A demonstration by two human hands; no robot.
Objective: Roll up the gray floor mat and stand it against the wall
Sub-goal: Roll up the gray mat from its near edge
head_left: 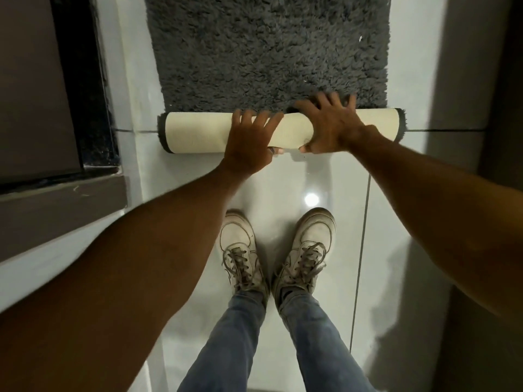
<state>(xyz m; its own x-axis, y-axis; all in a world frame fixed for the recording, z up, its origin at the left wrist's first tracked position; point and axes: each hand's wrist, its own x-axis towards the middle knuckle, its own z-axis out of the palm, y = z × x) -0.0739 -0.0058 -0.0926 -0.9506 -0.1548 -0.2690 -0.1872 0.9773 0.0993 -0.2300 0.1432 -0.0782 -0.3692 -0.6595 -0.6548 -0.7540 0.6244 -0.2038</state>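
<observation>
Head view, person standing bent over, both hands on the roll. The gray floor mat (268, 46) lies pile-up on the white tiled floor (311, 176), directly ahead of the white sneakers (242, 250); its near end is wound into a tight roll (198, 132) that shows the cream backing outward, with dark shag fringe at both ends. Most of the mat is flat beyond the roll, so I judge the rolling as early, well under half done. Left hand (249, 142) lies palm-down over the roll near its middle, fingers spread across the top, thumb tucked beneath the near side. Right hand (331, 125) is just beside it, fingers splayed over the far side onto the pile, thumb curled under the near edge; both hands clasp the roll loosely rather than close into fists. How hard either presses cannot be told from this angle. Step in hand: pushing the roll forward over the flat part. To do it well, I judge the hands should move apart toward the ends, since both sit close to the centre and the left end could lag and let the roll cone. Keep pressure down and forward, and keep the roll's ends in line with the mat's side edges. Walls (452, 80) flank the mat on both sides; the right one looks nearest for standing it up.
</observation>
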